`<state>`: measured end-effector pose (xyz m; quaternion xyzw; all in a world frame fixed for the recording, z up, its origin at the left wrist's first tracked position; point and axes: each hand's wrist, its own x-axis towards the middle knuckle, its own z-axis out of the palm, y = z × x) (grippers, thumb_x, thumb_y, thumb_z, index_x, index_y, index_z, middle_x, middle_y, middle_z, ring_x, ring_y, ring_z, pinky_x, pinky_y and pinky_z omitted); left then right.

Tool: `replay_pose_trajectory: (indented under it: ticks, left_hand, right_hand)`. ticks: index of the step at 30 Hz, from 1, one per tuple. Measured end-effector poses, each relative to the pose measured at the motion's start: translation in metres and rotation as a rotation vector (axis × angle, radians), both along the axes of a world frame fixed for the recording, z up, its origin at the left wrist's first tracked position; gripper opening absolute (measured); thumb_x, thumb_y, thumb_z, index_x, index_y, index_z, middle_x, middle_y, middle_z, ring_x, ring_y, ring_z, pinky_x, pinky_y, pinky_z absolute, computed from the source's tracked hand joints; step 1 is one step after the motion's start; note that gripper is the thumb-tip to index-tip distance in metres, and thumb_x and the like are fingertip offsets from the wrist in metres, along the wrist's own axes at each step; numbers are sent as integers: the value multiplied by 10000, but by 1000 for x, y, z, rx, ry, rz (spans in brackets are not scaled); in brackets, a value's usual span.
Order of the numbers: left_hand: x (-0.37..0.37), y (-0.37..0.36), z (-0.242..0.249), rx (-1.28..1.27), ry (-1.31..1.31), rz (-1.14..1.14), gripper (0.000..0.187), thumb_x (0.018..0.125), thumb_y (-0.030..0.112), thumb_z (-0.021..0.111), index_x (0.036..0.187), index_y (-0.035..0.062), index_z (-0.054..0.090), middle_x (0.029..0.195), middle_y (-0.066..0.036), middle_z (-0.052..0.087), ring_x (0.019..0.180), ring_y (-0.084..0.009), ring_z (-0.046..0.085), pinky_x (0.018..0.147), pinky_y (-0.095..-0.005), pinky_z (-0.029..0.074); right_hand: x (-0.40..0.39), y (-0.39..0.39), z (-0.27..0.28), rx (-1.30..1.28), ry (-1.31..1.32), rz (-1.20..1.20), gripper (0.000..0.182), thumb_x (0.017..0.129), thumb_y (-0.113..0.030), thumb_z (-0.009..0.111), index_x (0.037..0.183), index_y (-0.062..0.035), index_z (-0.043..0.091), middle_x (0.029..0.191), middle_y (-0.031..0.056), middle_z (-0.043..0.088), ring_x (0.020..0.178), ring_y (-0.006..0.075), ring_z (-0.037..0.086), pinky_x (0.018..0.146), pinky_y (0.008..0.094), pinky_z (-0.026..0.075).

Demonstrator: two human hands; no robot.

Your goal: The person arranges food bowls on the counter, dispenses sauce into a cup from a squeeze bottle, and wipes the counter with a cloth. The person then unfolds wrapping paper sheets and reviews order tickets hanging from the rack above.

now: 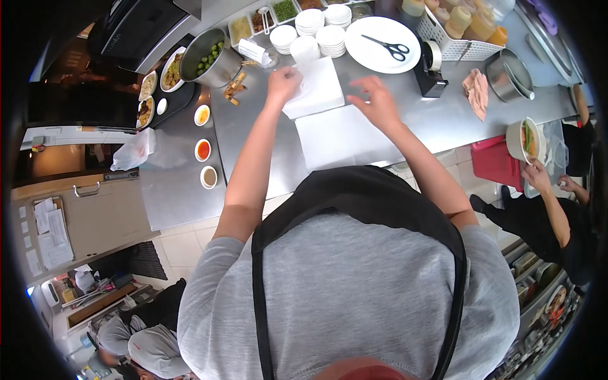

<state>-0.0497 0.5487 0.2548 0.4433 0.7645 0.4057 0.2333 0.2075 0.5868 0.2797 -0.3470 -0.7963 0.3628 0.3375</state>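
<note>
My left hand (285,85) is closed at the left edge of a stack of white paper sheets (322,90), seemingly pinching a sheet whose upper part looks lifted and blurred. Just right of the stack, my right hand (378,104) hovers with thumb and fingers apart, holding nothing. Nearer my body, a separate white sheet (342,139) lies flat on the steel counter (247,164). Beyond the paper stand stacks of small white dishes (310,22). A white oval plate (382,60) bears black scissors (387,47).
A tape dispenser (432,79), pink cloth (475,95) and metal pot (508,76) stand right. Leftward are a pot of green limes (212,60), clothespins (234,88) and three sauce cups (202,150). At right, a co-worker's hand (537,177) holds a food bowl (525,139).
</note>
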Motion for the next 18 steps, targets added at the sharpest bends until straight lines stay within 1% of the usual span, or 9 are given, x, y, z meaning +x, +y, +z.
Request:
replay_pose_trajectory:
  ticks: [2, 4, 7, 8, 11, 13, 14, 16, 18]
  left_hand:
    - [5, -8, 13, 24, -13, 4, 214, 677, 184, 598, 790, 8, 643, 704, -108, 639, 637, -182, 603, 616, -295, 463]
    - [14, -17, 26, 137, 32, 17, 206, 678, 181, 597, 766, 0, 638, 676, -108, 634, 623, -182, 604, 610, -297, 462]
    - [25, -27, 34, 216, 37, 38, 203, 669, 171, 596, 763, -6, 632, 667, -123, 627, 629, -183, 609, 603, -294, 460]
    - [27, -32, 35, 218, 37, 43, 203, 669, 171, 596, 763, -6, 632, 667, -123, 627, 629, -183, 609, 603, -294, 460]
    - [39, -47, 42, 188, -67, 21, 191, 721, 152, 579, 813, -9, 626, 709, -91, 636, 636, -149, 592, 602, -275, 450]
    - [57, -57, 50, 396, -713, 21, 173, 797, 127, 554, 877, -16, 609, 762, -37, 627, 642, -103, 554, 604, -253, 438]
    - [67, -63, 56, 396, -715, 20, 173, 797, 127, 554, 877, -16, 609, 762, -37, 627, 642, -103, 554, 604, -253, 438]
    - [83, -73, 64, 420, -508, 4, 176, 848, 112, 529, 934, -30, 589, 815, -8, 602, 671, -69, 518, 625, -236, 428]
    - [85, -78, 55, 393, -526, 60, 180, 844, 106, 539, 945, -37, 584, 827, -17, 603, 683, -68, 519, 628, -236, 426]
  right_hand:
    - [-21, -5, 8, 61, 21, 67, 276, 705, -170, 688, 941, -66, 589, 921, 103, 543, 795, 245, 561, 689, 340, 456]
    - [-43, -14, 20, 24, 146, 119, 194, 745, -163, 669, 884, -47, 599, 869, 67, 546, 745, 178, 551, 612, 280, 460]
    - [-64, -19, 22, -41, 257, 183, 162, 775, -156, 644, 880, -46, 589, 870, 57, 539, 751, 150, 551, 611, 257, 455]
    - [-71, -19, 17, -131, 346, 178, 117, 796, -134, 618, 846, -37, 577, 820, 32, 550, 757, 103, 540, 640, 239, 447]
    - [-75, -17, 16, -372, 426, 236, 134, 775, -139, 631, 809, -19, 582, 738, 66, 589, 691, 148, 559, 650, 262, 436]
    - [-72, -17, 18, -479, 433, 267, 105, 784, -117, 620, 797, -26, 568, 730, 22, 571, 701, 100, 528, 653, 236, 421]
    - [-69, -17, 19, -586, 441, 295, 82, 793, -95, 609, 785, -33, 555, 722, -22, 553, 711, 52, 497, 657, 211, 406]
    - [-60, -19, 25, -554, 404, 310, 74, 793, -85, 601, 777, -34, 549, 726, -21, 551, 705, 51, 495, 646, 207, 402]
    - [-48, -19, 25, -519, 362, 319, 68, 793, -75, 592, 770, -35, 543, 730, -20, 548, 698, 51, 493, 636, 204, 398]
